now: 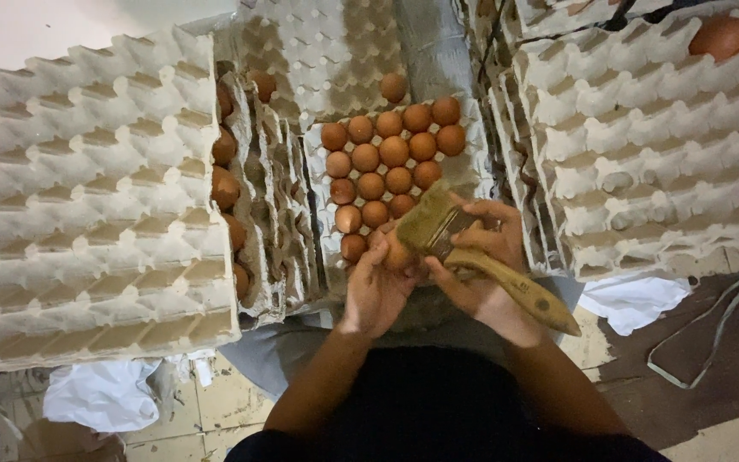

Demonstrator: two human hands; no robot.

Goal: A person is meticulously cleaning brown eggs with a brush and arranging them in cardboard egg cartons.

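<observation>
Plainly, a brown egg point(398, 254) is held in the left hand point(375, 287), the fingers closed around it from below, just in front of the near edge of the half-filled egg tray point(472, 175). A wide paintbrush point(472, 252) with a wooden handle is gripped in the right hand point(482, 274), the fingers wrapped about the ferrule end of the handle, and its bristles are laid against the top of the egg. More brown eggs point(391, 158) are seated in the cups of that tray, filling most of its left part, while cups along its right side are seen bare. Left of the tray, a stack of grey cartons point(87, 197) is piled high, with further eggs showing at its edge; right of the tray, another stack of cartons point(652, 145) is stood, a couple of eggs resting at its far corner. White crumpled bags point(635, 299) are seen on the tiled floor below both stacks.

The brushing would be judged best done with light, short strokes, the egg being turned slowly in the cupped fingers so that every side is reached. Pressure should be kept low, since the shell could be cracked by a hard push of the ferrule. The egg is best kept over the tray or lap, so that a slip would be cushioned.
</observation>
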